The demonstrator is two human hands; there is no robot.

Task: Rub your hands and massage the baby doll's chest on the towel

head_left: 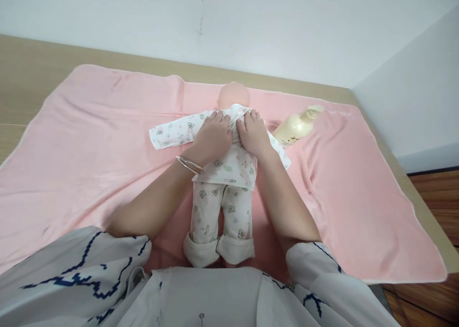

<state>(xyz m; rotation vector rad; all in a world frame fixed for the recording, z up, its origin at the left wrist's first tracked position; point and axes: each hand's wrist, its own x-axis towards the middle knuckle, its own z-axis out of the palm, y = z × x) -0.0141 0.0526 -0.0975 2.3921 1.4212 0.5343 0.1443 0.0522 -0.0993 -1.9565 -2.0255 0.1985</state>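
A baby doll [234, 95] lies on a pink blanket [118, 107], its head away from me and its feet near my body. It wears a white patterned shirt [233, 167] and matching trousers [236, 212] with wide turned-up cuffs. My left hand [214, 136] is closed on the shirt's upper front, left of the middle. Across from it, my right hand [254, 132] grips the cloth close to the collar. Between the two hands the fabric is bunched. The left sleeve stretches out flat, while my right forearm partly covers the other one.
A pale yellow pump bottle [296, 127] lies on the blanket right of the doll. Beneath the blanket is a wooden table [21, 78], with a white wall [143, 26] behind it. Dark wooden boards [437, 198] show low at the right.
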